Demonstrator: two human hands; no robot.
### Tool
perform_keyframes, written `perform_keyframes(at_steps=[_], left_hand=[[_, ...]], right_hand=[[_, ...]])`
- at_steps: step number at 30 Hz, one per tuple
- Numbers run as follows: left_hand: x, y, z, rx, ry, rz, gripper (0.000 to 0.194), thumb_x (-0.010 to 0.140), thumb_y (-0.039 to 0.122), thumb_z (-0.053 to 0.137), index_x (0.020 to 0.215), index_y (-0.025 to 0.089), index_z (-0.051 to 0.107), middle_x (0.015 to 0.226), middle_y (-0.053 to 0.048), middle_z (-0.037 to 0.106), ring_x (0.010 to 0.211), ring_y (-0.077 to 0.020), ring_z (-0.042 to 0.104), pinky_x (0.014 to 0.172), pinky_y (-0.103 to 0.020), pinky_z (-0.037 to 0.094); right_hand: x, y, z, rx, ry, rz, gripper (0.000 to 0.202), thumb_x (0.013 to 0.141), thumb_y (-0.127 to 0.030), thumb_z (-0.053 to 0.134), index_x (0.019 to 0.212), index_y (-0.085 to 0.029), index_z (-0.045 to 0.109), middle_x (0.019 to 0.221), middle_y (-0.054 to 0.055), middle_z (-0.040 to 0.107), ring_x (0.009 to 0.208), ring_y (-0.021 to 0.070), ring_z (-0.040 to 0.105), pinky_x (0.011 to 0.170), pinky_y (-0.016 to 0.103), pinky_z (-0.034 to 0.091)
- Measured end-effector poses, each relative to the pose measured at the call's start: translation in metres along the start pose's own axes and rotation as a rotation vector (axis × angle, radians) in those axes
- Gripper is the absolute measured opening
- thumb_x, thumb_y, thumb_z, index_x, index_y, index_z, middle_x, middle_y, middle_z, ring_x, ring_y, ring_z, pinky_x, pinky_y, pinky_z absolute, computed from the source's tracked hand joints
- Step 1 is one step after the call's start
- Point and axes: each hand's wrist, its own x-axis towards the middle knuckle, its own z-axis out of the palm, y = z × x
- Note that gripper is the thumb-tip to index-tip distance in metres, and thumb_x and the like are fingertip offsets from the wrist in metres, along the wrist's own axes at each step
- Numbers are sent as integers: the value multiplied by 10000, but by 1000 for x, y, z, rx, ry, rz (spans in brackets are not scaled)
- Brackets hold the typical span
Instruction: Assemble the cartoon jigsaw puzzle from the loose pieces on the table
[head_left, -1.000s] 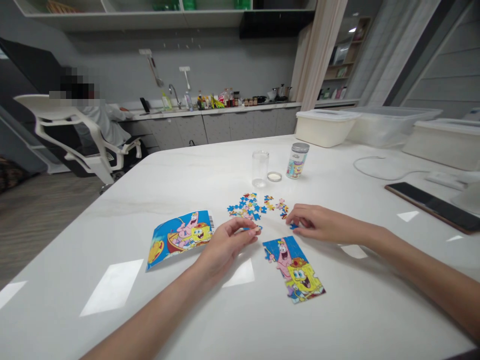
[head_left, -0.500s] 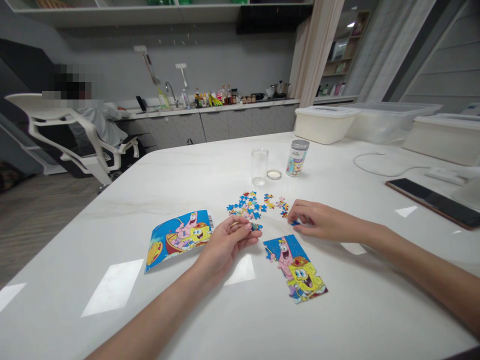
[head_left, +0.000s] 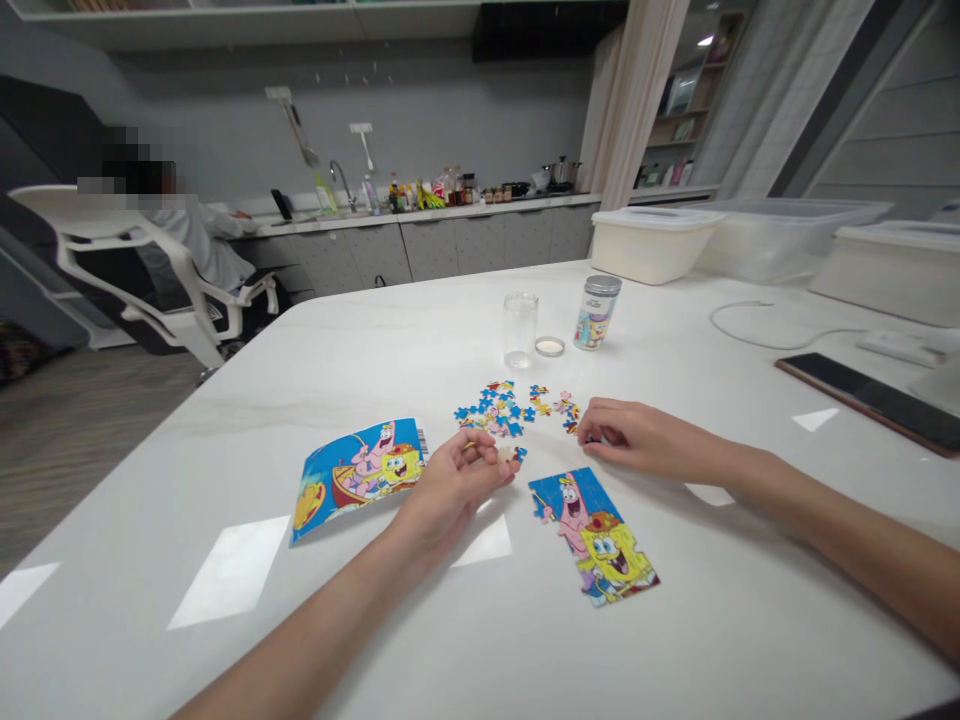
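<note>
My left hand (head_left: 465,480) is closed in a pinch on a jigsaw puzzle piece (head_left: 519,455), above the table and left of the partly joined puzzle. My right hand (head_left: 622,435) rests on the table with curled fingers; the blue puzzle piece seen there before is now hidden in them. Between and below the hands lies the joined puzzle section (head_left: 592,535), showing a pink and a yellow cartoon figure. Beyond the hands is a pile of loose pieces (head_left: 495,408), with a few small joined bits (head_left: 566,405) to its right. A picture sheet (head_left: 360,475) with the cartoon lies left of my left hand.
On the white table (head_left: 390,350), a clear jar (head_left: 520,330), a round lid (head_left: 550,346) and a printed can (head_left: 598,315) stand behind the pieces. A phone (head_left: 874,395), a cable (head_left: 750,343) and storage boxes (head_left: 652,245) are at right. A person sits in a white chair (head_left: 191,300).
The piece in my left hand has turned, now showing a pale face and a blue edge. My right fingers have closed, and the blue piece at their tips no longer shows.
</note>
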Motion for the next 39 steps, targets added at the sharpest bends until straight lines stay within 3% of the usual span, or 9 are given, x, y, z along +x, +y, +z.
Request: perform_keyframes(at_steps=[3, 9, 17, 23, 28, 31, 33, 35, 39], left_hand=[[1, 0, 0, 19, 0, -2, 372, 541, 35, 828, 805, 155, 597, 621, 56, 542, 765, -116, 640, 800, -220, 468], [1, 0, 0, 56, 22, 4, 367, 579, 104, 840, 882, 140, 635, 772, -31, 662, 750, -122, 639, 703, -218, 491], [1, 4, 6, 21, 68, -57, 246, 679, 176, 807, 840, 124, 629, 835, -81, 702, 779, -162, 690, 694, -216, 558], [-1, 6, 7, 18, 34, -56, 207, 683, 85, 769, 857, 118, 661, 1039, -105, 670, 919, -211, 682, 764, -231, 563], [-1, 4, 5, -3, 44, -50, 285, 635, 30, 783, 830, 126, 598, 898, -62, 652, 984, -244, 664, 823, -264, 546], [0, 7, 6, -4, 72, -115, 207, 729, 43, 699, 865, 128, 568, 809, -56, 648, 821, -161, 676, 666, -195, 534], [0, 9, 6, -13, 80, -140, 142, 772, 57, 628, 877, 125, 562, 717, -20, 608, 580, -65, 584, 483, -135, 433], [1, 10, 5, -43, 57, -151, 140, 762, 60, 584, 877, 133, 553, 599, 50, 490, 410, -10, 379, 380, -121, 279], [1, 10, 1, -88, -7, -171, 184, 715, 64, 552, 865, 163, 515, 533, 104, 296, 384, -16, 182, 383, -138, 160]], right_hand=[[0, 0, 0, 2, -3, 5, 155, 862, -301, 500, 918, -218, 618, 874, 60, 599, 743, 188, 544, 669, 321, 405], [0, -1, -1, -19, -23, 19, 162, 880, -311, 485, 936, -218, 605, 888, 57, 586, 750, 185, 548, 676, 320, 409], [-1, -1, -1, -8, -21, 20, 162, 880, -315, 489, 938, -219, 606, 909, 59, 585, 763, 188, 550, 684, 319, 406], [-2, -1, -1, 0, -16, 15, 169, 879, -306, 492, 950, -216, 616, 963, 62, 590, 763, 181, 553, 680, 312, 407], [-2, -1, 0, -13, -13, 12, 172, 883, -308, 484, 955, -214, 609, 976, 63, 590, 779, 182, 559, 690, 310, 417], [-2, 0, 1, -18, -7, -8, 174, 888, -300, 476, 967, -210, 602, 988, 69, 587, 784, 183, 561, 702, 316, 424], [-2, 2, 2, -14, 7, -26, 167, 880, -269, 474, 969, -208, 602, 997, 73, 587, 799, 187, 566, 712, 320, 429], [-3, 2, 2, -7, 17, -42, 165, 861, -224, 475, 962, -208, 605, 1009, 73, 589, 820, 192, 573, 721, 320, 433], [-3, 2, 1, 3, 17, -64, 191, 841, -167, 464, 958, -208, 609, 1013, 71, 592, 838, 193, 579, 733, 318, 438]])
